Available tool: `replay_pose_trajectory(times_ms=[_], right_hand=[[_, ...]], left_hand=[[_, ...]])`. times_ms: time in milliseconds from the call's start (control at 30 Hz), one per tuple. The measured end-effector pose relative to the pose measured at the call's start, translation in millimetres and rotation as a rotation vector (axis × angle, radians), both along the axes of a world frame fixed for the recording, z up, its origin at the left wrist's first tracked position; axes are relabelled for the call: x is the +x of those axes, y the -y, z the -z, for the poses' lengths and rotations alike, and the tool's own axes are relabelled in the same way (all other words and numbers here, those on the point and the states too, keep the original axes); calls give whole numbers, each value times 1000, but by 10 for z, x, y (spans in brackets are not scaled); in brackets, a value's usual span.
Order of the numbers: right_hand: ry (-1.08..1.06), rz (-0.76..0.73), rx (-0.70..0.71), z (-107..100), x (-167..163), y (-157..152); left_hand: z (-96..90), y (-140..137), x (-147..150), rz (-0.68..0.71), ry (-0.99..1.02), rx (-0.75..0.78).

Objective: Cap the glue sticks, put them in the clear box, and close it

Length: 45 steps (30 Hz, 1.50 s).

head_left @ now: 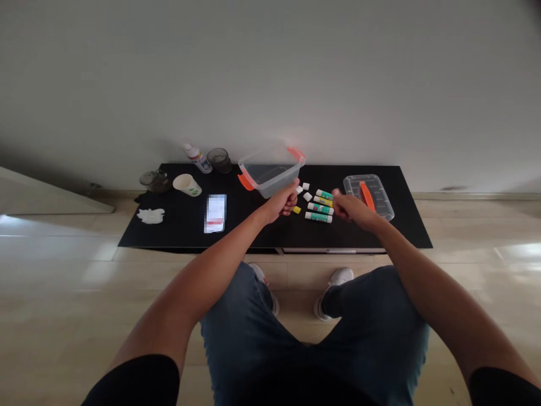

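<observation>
Wearing jeans (236, 327), holding curled left hand (282, 200) and right hand (347, 207) apart, not showing whether gripping; having glue sticks (320, 209) lying between on the tabletop (274, 228), running side to side, ending nearer the right hand.

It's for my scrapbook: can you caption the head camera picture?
Left hand by a clear box, right hand by colourful glue sticks.

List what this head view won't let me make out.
In the head view:
Left hand: whether it holds anything, hidden by its own curl.
Right hand: the same.
Labelled tubes: fine print, too small.
Phone screen: content, pixelated.
Black sleeves: cut off by bottom edge.
</observation>
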State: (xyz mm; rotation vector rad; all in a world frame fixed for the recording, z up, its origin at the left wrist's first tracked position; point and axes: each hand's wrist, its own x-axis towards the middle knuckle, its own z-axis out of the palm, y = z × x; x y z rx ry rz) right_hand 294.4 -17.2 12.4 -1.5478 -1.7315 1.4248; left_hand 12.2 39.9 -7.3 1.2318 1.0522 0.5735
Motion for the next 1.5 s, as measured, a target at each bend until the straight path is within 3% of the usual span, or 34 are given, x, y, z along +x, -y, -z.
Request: replay_pose_trajectory(times_ms=[100, 167, 333, 533, 700, 867, 1100, 1200, 1333, 1500], right_hand=[[618, -111, 252, 144, -90, -8], [861, -224, 321, 226, -167, 29], [991, -369, 366, 357, -351, 134], [1043, -443, 401, 464, -402, 149], [1063, -403, 378, 509, -391, 145], [1049, -349, 393, 451, -299, 161], [862, -75, 513, 226, 4, 234], [734, -17, 594, 161, -26, 259], [633, 22, 637, 97, -111, 279], [598, 67, 680, 44, -144, 299]], left_hand=[[199, -102, 124, 24, -392, 357], [306, -182, 215, 136, -588, 580], [450, -355, 436, 402, -826, 877], [570, -458, 543, 545, -945, 938], [652, -448, 558, 445, -876, 872], [546, -399, 502, 121, -550, 687], [171, -39, 98, -194, 159, 0], [100, 88, 20, -297, 325, -179], [34, 145, 15, -343, 454, -245], [-32, 185, -10, -248, 457, -272]])
